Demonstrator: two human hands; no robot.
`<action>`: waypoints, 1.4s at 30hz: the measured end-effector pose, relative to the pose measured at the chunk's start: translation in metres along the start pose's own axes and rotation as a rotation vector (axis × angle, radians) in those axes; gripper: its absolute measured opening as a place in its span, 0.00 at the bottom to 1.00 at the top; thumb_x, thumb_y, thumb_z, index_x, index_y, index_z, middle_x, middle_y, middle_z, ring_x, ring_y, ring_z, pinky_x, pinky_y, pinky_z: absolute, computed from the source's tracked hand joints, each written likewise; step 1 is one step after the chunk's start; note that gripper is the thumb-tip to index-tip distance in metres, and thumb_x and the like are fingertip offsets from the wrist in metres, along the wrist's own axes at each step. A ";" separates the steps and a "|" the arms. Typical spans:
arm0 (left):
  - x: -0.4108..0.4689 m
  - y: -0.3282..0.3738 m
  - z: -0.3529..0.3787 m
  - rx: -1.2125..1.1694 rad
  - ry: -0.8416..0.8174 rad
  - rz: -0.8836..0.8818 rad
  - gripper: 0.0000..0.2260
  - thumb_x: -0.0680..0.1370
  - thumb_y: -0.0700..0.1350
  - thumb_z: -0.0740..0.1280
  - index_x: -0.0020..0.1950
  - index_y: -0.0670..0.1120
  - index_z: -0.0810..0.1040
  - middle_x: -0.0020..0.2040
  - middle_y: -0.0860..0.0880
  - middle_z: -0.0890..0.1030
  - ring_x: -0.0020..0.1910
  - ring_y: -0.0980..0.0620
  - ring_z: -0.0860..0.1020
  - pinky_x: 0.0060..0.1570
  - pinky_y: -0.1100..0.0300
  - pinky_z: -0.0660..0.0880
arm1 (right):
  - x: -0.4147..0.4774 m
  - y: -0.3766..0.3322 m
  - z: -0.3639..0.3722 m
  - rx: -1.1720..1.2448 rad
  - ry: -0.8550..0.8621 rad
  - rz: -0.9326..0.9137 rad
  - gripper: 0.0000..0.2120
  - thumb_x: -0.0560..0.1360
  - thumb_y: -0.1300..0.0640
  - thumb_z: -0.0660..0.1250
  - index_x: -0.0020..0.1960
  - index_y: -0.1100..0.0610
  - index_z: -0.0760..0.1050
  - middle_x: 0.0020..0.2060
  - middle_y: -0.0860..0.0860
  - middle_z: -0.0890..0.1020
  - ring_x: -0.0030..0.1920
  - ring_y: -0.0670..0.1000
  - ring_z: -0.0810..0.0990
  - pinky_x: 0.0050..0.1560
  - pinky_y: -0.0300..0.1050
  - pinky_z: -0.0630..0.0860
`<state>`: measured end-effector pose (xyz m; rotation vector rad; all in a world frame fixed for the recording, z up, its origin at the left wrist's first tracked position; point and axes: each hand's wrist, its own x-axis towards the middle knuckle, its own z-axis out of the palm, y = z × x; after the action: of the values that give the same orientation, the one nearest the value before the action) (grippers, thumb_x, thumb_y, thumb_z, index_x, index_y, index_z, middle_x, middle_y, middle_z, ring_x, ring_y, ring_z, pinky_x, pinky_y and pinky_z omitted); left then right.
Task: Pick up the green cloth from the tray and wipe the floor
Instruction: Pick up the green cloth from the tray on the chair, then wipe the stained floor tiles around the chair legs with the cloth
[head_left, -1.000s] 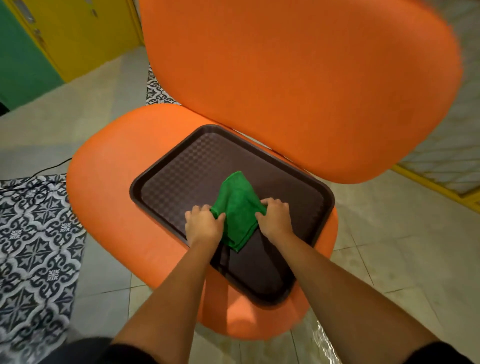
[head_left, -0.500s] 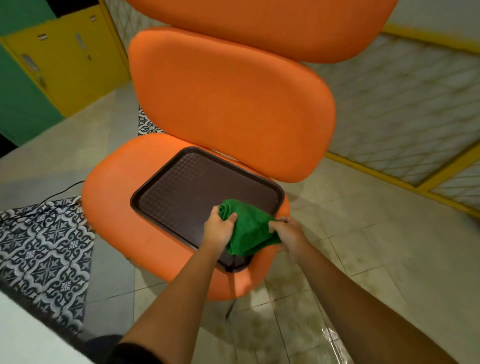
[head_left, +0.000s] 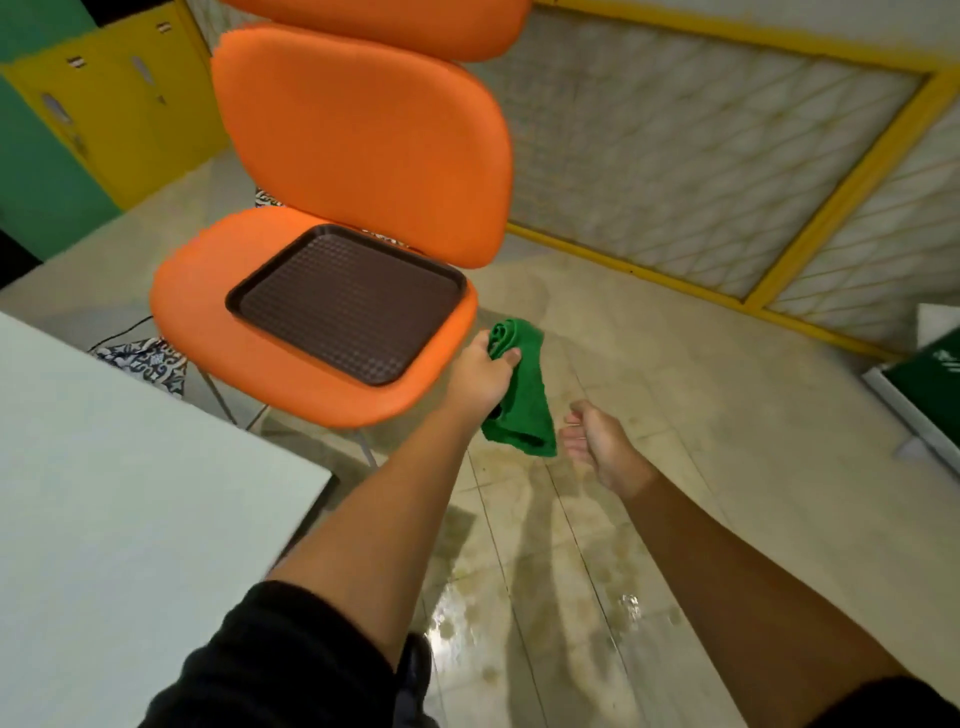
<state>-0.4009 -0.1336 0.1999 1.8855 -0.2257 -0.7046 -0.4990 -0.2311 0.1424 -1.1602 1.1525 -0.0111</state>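
green cloth (head_left: 522, 395) hangs from the left hand (head_left: 480, 376), which grips its bunched upper end between thumb and fingers (head_left: 511, 357); the lower part droops free in the air above the floor (head_left: 675, 415), just off the front right corner of the orange chair (head_left: 332, 208). the cloth is clear of the tray and touches neither the seat nor the floor.

the right hand (head_left: 597, 441) sits just beside the cloth's lower edge, fingers loosely curled, palm turned toward the cloth, grasping nothing; a small gap shows between it and the fabric.

the brown tray (head_left: 343, 304) lies flat on the chair seat, its textured surface bare. the chair's padded back rises behind it.

the floor is pale tile with darker stains and a wet shine near the bottom of the view, between the 2 forearms. a white bench (head_left: 114, 493) fills the lower left. a patterned black and white mat (head_left: 143, 358) shows under the chair's left side. yellow cabinets (head_left: 119, 104) stand at the upper left, and a yellow-framed lattice panel (head_left: 701, 156) runs along the far wall. both arms wear black sleeves (head_left: 291, 660) pushed up past the elbow.
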 end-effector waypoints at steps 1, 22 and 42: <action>-0.016 -0.002 0.013 -0.013 -0.024 -0.009 0.14 0.77 0.42 0.63 0.62 0.41 0.71 0.59 0.41 0.78 0.58 0.42 0.76 0.61 0.46 0.72 | -0.006 0.010 -0.015 -0.026 0.010 -0.011 0.19 0.79 0.54 0.55 0.61 0.67 0.71 0.41 0.57 0.77 0.38 0.51 0.73 0.38 0.41 0.71; -0.086 -0.189 0.197 0.009 -0.317 -0.219 0.12 0.77 0.39 0.64 0.60 0.45 0.70 0.55 0.46 0.78 0.55 0.46 0.77 0.56 0.56 0.74 | 0.027 0.229 -0.129 0.753 -0.217 0.114 0.27 0.75 0.40 0.56 0.62 0.60 0.73 0.59 0.62 0.77 0.59 0.60 0.77 0.59 0.57 0.73; 0.083 -0.434 0.231 0.609 -0.422 0.205 0.10 0.78 0.44 0.60 0.59 0.48 0.71 0.53 0.47 0.74 0.45 0.48 0.77 0.45 0.59 0.70 | 0.250 0.424 -0.132 0.085 0.210 -0.107 0.17 0.75 0.57 0.65 0.61 0.63 0.70 0.59 0.62 0.77 0.57 0.61 0.77 0.60 0.57 0.73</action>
<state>-0.5353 -0.1690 -0.2791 2.2118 -0.9806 -0.9586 -0.6973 -0.2624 -0.3259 -1.1634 1.2600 -0.2667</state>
